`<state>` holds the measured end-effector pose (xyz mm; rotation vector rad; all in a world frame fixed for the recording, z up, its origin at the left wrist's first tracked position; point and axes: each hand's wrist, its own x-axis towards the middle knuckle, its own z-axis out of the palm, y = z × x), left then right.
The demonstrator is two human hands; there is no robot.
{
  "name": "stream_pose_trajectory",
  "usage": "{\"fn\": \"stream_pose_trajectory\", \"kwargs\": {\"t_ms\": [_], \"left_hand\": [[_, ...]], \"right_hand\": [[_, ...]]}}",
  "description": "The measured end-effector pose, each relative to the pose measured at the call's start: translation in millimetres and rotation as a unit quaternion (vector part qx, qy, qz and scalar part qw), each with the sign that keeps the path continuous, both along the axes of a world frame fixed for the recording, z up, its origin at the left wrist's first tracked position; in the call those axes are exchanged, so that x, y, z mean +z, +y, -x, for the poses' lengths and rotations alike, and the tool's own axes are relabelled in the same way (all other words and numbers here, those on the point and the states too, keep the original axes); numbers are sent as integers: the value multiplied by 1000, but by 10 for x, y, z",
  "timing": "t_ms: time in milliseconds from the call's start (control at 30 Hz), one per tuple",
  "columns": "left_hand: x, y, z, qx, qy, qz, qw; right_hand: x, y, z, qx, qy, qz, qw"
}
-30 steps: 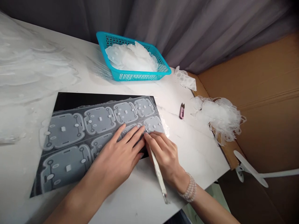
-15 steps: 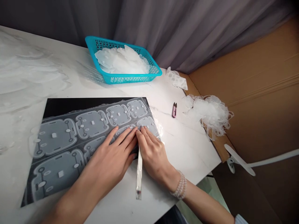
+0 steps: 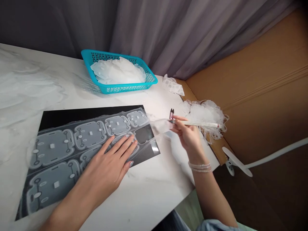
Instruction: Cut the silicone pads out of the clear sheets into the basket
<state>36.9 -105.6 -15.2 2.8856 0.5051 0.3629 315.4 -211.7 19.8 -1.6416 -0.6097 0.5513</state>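
A translucent silicone sheet (image 3: 89, 132) with rows of moulded rounded pieces lies on a black board (image 3: 69, 117). My left hand (image 3: 113, 160) rests flat on the sheet, fingers spread, covering part of the near row. Off the board's right side, my right hand (image 3: 189, 136) holds a slim tool with a white-wrapped handle (image 3: 202, 124) and a dark tip. From the same fingers a stretched, blurred translucent piece (image 3: 161, 125) runs back to the sheet's right end. A piece-shaped opening there shows the black board. Just behind the right fingers lie small pink thread snips (image 3: 171, 113).
A turquoise basket (image 3: 125, 86) of translucent pieces stands at the back. Tangled clear trimmings (image 3: 207, 112) lie at the right edge beside cardboard (image 3: 252, 80). A perforated white scrap (image 3: 173, 86) lies near the curtain. Translucent sheets (image 3: 26, 86) are spread at far left.
My right hand has lifted off the sheet and moved right, with the tool now lying sideways, drawing the translucent piece out of the sheet. The left hand stays on the sheet.
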Motion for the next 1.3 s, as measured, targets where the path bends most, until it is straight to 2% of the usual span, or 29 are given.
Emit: {"fn": "stream_pose_trajectory", "kwargs": {"t_ms": [100, 200, 300, 367, 433, 467, 500, 533, 567, 600, 633, 667, 700, 733, 767, 800, 867, 933, 967, 1033, 1167, 1233, 1300], "left_hand": [[-14, 7, 8, -4, -3, 4, 1000], [-62, 21, 21, -2, -12, 3, 1000], [-55, 31, 22, -16, -19, 11, 1000], [38, 24, -8, -11, -32, 43, 998], [200, 6, -83, 27, -65, 132, 989], [295, -2, -139, 63, -83, 208, 973], [386, -7, -205, 106, -100, 305, 941], [468, -7, -280, 151, -110, 420, 888], [532, -2, -357, 191, -120, 541, 811], [575, 8, -433, 213, -126, 650, 719], [596, 20, -502, 215, -127, 737, 628], [595, 32, -562, 205, -127, 797, 554], [578, 43, -609, 192, -132, 829, 508], [549, 50, -642, 181, -138, 840, 493], [513, 53, -664, 176, -144, 835, 501], [477, 51, -675, 179, -149, 822, 520], [419, 38, -677, 197, -156, 792, 556], [394, 21, -672, 216, -148, 778, 570], [393, 14, -671, 226, -147, 773, 574], [405, 5, -671, 234, -145, 761, 588], [445, -2, -681, 243, -133, 723, 633], [459, -10, -694, 264, -136, 701, 649], [466, -25, -710, 287, -152, 685, 653]], "right_hand": [[-40, -230, -510, -4, 22, 3, 1000], [-145, -343, -684, 8, 31, 4, 999], [-197, -286, -585, 16, 44, 0, 999], [-141, -199, -439, 23, 68, -6, 997], [-10, -115, -249, 36, 109, -20, 993], [75, -83, -136, 47, 128, -29, 990], [168, -59, -11, 62, 137, -39, 988], [265, -47, 123, 83, 128, -46, 987], [361, -46, 262, 111, 100, -43, 988], [452, -55, 397, 155, 57, -30, 986], [534, -74, 520, 215, 6, -8, 977], [602, -97, 622, 283, -44, 22, 958], [651, -120, 695, 344, -89, 52, 933], [679, -138, 734, 384, -120, 74, 913], [683, -146, 737, 394, -134, 84, 905], [665, -141, 708, 372, -138, 85, 914], [578, -89, 582, 274, -138, 87, 948], [466, 7, 436, 206, -152, 107, 961], [416, 62, 382, 199, -158, 124, 959], [344, 166, 339, 228, -119, 136, 957], [301, 290, 450, 291, 83, 62, 951], [290, 306, 516, 279, 121, 33, 952], [270, 304, 555, 256, 121, 21, 959]]}}
